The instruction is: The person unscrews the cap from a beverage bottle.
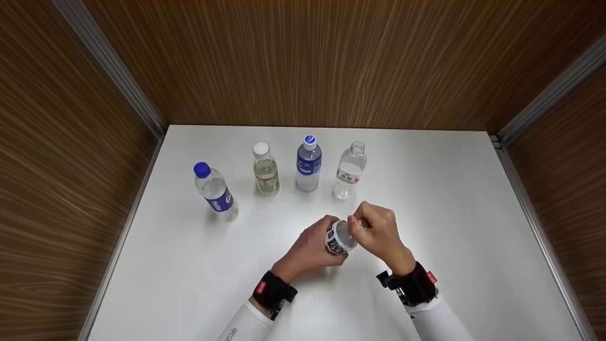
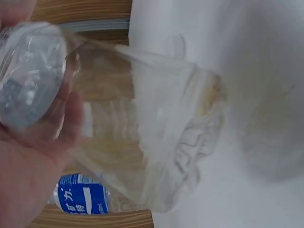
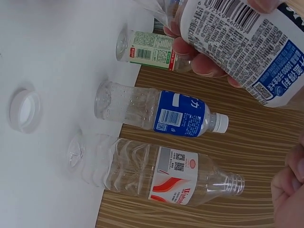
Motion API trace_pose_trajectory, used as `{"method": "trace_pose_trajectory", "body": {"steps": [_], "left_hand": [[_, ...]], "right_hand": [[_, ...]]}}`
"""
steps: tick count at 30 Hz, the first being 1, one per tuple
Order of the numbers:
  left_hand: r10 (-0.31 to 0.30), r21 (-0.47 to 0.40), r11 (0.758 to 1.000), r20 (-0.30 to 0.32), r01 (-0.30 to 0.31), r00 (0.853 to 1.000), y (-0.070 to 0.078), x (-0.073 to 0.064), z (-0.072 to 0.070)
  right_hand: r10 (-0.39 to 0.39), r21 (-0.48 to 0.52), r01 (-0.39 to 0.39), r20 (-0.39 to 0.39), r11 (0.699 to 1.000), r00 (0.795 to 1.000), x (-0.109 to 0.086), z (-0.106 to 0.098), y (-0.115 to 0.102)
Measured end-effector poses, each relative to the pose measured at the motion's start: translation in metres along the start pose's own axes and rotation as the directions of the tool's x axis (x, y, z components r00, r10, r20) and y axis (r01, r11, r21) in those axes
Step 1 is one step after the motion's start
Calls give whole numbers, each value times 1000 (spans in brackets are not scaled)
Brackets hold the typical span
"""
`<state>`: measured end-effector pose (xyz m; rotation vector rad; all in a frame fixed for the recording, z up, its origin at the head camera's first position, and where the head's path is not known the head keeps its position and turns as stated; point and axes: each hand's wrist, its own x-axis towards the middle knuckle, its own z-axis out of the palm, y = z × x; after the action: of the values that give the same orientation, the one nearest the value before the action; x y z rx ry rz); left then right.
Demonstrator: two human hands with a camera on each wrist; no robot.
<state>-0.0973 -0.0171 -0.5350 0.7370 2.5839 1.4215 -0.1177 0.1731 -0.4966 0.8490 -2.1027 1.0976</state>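
Observation:
My left hand (image 1: 312, 244) grips a clear plastic bottle (image 2: 114, 128) around its labelled part, with its base close over the table. The bottle's label (image 3: 242, 42) is white, with black, a blue panel and a barcode. In the head view the bottle leans with its top toward my right hand (image 1: 376, 232). Curled fingers and thumb of that hand hold the bottle's top, hiding the mouth and any cap. Just beyond the hands stands a clear uncapped bottle (image 1: 349, 170) with a red and white label.
A blue-labelled bottle (image 1: 308, 163), a green-labelled bottle with a white cap (image 1: 266, 170) and a Pepsi bottle with a blue cap (image 1: 216, 192) stand to the left. A loose white cap (image 3: 25, 110) lies on the white table (image 1: 189, 284). Wood-grain panels (image 1: 303, 61) enclose the back and sides.

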Motion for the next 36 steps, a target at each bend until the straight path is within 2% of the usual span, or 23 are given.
{"method": "trace_pose_trajectory", "body": {"steps": [1, 3, 6, 8, 10, 12, 14, 19, 21, 28, 36], "left_hand": [[22, 49, 999, -53, -19, 998, 0, 0, 2], [70, 169, 985, -156, -43, 985, 0, 0, 6], [137, 362, 932, -267, -32, 954, 1, 1, 10], [155, 445, 895, -295, -8, 943, 1, 2, 10], [160, 497, 868, -300, 11, 940, 2, 1, 11], [156, 518, 855, -298, 22, 942, 2, 1, 11], [148, 507, 862, -292, 22, 945, 2, 1, 11], [88, 378, 926, -253, 15, 964, 4, -1, 7], [66, 332, 943, -232, 15, 970, 4, -1, 6], [48, 249, 969, -180, -2, 982, 4, 0, 3], [7, 149, 989, -69, 3, 998, 5, -2, -1]], "right_hand": [[21, -31, -21, -5, 999, 1000, 0, 0, 0], [90, -120, -91, -11, 989, 996, 0, 1, 0], [234, -259, -232, -26, 938, 972, -1, 2, -3], [314, -330, -306, -32, 893, 949, -1, 3, -5], [372, -372, -357, -34, 857, 928, -1, 4, -7], [400, -395, -380, -32, 837, 916, 0, 4, -8], [396, -385, -375, -26, 843, 918, 0, 4, -9], [283, -295, -273, -10, 916, 959, 0, 2, -7], [234, -264, -228, -9, 937, 972, 0, 2, -6], [166, -166, -166, -15, 972, 986, 0, 0, -5], [105, -114, -105, -4, 988, 994, -4, -2, -4]]}}
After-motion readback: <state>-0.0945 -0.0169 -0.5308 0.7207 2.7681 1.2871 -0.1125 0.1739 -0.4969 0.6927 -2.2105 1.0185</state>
